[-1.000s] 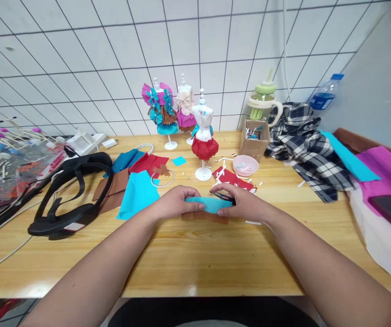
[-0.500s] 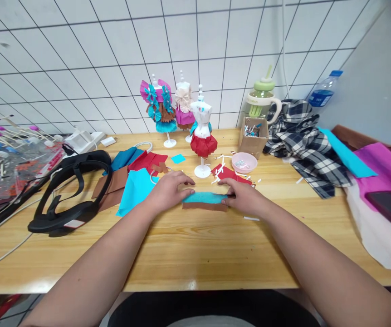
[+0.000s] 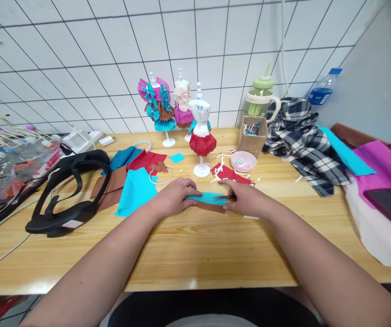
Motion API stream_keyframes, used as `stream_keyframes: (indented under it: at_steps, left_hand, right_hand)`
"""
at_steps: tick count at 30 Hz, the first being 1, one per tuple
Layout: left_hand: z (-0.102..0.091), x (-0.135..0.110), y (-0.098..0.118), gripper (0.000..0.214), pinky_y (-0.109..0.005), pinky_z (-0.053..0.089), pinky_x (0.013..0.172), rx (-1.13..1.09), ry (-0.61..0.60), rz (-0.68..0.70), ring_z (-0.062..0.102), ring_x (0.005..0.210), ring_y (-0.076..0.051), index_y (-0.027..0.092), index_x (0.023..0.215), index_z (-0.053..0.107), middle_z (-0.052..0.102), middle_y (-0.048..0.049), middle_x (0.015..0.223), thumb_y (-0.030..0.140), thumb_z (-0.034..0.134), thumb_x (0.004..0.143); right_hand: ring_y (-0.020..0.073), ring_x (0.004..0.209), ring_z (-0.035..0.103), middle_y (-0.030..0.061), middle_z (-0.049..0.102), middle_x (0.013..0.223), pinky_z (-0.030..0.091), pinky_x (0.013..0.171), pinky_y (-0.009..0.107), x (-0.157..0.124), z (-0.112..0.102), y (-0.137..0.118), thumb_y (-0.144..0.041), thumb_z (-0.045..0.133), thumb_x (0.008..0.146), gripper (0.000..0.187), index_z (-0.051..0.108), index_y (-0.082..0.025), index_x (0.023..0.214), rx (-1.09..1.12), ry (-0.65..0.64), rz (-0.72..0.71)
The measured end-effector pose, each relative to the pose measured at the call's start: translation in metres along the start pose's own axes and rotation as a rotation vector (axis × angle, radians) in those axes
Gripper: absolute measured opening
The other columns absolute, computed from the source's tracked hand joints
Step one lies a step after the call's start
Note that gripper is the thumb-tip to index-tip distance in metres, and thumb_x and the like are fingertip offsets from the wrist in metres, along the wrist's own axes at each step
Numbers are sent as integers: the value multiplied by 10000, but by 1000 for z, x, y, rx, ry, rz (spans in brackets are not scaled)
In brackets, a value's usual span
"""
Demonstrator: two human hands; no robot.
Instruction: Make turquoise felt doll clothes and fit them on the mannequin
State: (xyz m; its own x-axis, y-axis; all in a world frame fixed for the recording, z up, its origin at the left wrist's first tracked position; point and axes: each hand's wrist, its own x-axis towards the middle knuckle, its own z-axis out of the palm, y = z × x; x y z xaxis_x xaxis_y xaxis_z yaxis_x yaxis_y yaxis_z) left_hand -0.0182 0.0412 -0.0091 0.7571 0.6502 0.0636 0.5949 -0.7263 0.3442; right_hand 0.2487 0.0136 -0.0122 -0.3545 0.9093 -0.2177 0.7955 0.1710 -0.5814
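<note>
A bright blue crepe paper strip [image 3: 207,198] lies across a brown paper strip [image 3: 212,207] on the table in front of me. My left hand [image 3: 178,196] pinches the blue strip's left end between thumb and fingers. At the other end, my right hand [image 3: 245,196] is closed on a slim dark pointed tool [image 3: 223,197], whose tip lies over the blue paper; whether it is scissors or tweezers I cannot make out. Just behind the strips stands a small white mannequin [image 3: 202,122] in a puffy red paper skirt [image 3: 202,144].
Two dressed mannequins [image 3: 161,109] [image 3: 183,102] stand near the tiled wall. A pink dish [image 3: 243,161], a cardboard box [image 3: 253,138] and red paper [image 3: 226,172] with white scraps are at right. Blue paper [image 3: 136,193], a white ring [image 3: 161,175] and a black headset [image 3: 71,195] lie left.
My left hand has closed on the blue strip's end. The dark tool's tip now reaches further left over the strip. The view has shifted slightly.
</note>
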Motion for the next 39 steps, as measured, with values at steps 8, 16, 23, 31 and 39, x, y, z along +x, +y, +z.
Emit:
stream_keyframes:
  at_steps: [8, 16, 23, 31, 39]
  left_hand:
    - [-8, 0, 13, 230, -322, 443, 784, 83, 102, -150, 593, 916, -212, 239, 965, 712, 669, -53, 916, 368, 529, 914]
    - [0, 1, 20, 218, -309, 425, 720, 96, -6, -161, 594, 850, -217, 224, 901, 671, 659, -46, 844, 426, 634, 829]
    - [2, 2, 16, 225, -310, 428, 749, 61, 5, -157, 583, 870, -213, 229, 926, 665, 645, -47, 866, 426, 648, 817]
    - [1, 1, 6, 250, -319, 440, 756, 25, 26, -150, 598, 880, -216, 221, 948, 677, 663, -52, 906, 415, 684, 790]
    - [-4, 4, 14, 221, -346, 445, 919, -215, 90, 86, 628, 961, -179, 256, 997, 722, 721, -33, 1005, 206, 542, 879]
  right_hand:
    - [279, 986, 626, 76, 684, 1145, 410, 713, 318, 3, -12, 0, -297, 540, 863, 376, 553, -273, 1238, -205, 174, 129]
    - [279, 972, 628, 93, 672, 1150, 412, 696, 324, -1, -14, -9, -304, 517, 876, 312, 530, -248, 1183, -208, 300, 149]
    - [309, 934, 635, 86, 680, 1095, 401, 645, 321, -7, -6, -14, -473, 751, 681, 649, 459, -271, 1224, -192, 48, 84]
    - [284, 938, 636, 77, 677, 1088, 430, 701, 327, -9, -12, -1, -397, 766, 687, 631, 497, -281, 1245, -126, -36, 40]
    - [279, 977, 618, 96, 665, 1130, 427, 732, 331, -1, -15, -5, -339, 566, 859, 360, 519, -235, 1201, -167, 221, 93]
